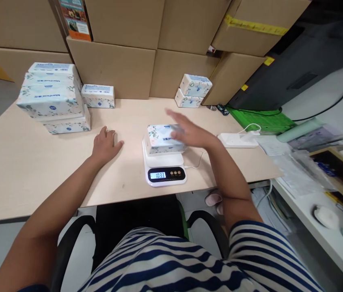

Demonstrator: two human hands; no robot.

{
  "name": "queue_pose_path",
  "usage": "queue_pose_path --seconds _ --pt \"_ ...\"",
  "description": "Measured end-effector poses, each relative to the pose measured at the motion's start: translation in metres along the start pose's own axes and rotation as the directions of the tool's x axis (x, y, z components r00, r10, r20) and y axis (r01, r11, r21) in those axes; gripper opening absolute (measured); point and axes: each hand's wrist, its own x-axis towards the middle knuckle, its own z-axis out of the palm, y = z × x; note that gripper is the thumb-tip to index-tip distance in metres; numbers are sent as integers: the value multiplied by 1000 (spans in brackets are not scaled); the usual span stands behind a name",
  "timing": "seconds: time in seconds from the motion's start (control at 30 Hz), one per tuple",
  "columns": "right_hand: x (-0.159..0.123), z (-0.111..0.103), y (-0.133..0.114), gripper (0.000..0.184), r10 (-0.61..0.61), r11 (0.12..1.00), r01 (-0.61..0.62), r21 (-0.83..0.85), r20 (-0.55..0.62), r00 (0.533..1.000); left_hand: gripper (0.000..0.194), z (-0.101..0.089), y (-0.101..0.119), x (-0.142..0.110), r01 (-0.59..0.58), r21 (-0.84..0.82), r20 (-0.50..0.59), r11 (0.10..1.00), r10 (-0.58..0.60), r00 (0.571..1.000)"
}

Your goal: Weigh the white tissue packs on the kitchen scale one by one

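Note:
A white digital scale [165, 170] stands near the front edge of the pale wooden table [22, 170], its display lit. One tissue pack [160, 140] with a floral print lies on the scale's platform. My right hand [189, 132] hovers flat over the right side of that pack, fingers stretched out and blurred by motion, holding nothing. Left of the scale, my left hand [106, 144] rests palm down on the table, fingers loosely spread, empty.
A stack of tissue packs [52, 97] sits at the back left, a single pack [98, 96] beside it, two more packs [192, 91] at the back middle. Cardboard boxes [113, 69] line the rear. A white device with cable [238, 140], green mat [259, 119] and cluttered side desk [326, 178] lie right.

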Motion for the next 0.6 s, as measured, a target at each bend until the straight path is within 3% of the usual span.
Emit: queue_pose_path --seconds 0.07,0.13,0.2,0.27,0.4,0.5,0.6 --pt "-6 4 23 104 189 979 -198 -36 -176 966 72 0 0 0 -5 10 1 1000 5 1000" --pt "-9 14 52 104 341 923 -378 -66 -311 887 72 1 0 1 -11 20 0 1000 11 1000" --pt "-10 32 81 100 412 889 -456 -33 -375 830 73 2 -2 2 -16 23 0 1000 16 1000" --pt "-8 51 108 97 421 896 -440 53 -412 808 74 4 -3 4 -24 21 2 999 24 1000" --pt "-3 83 144 106 366 930 -272 247 -544 755 71 7 -7 7 -38 24 -8 999 38 999" --pt "2 96 158 107 358 927 -196 319 -602 714 69 7 -8 8 -35 27 -6 999 35 999" --pt "5 103 164 106 365 924 -195 330 -602 710 67 6 -8 8 -33 31 -12 999 34 999"
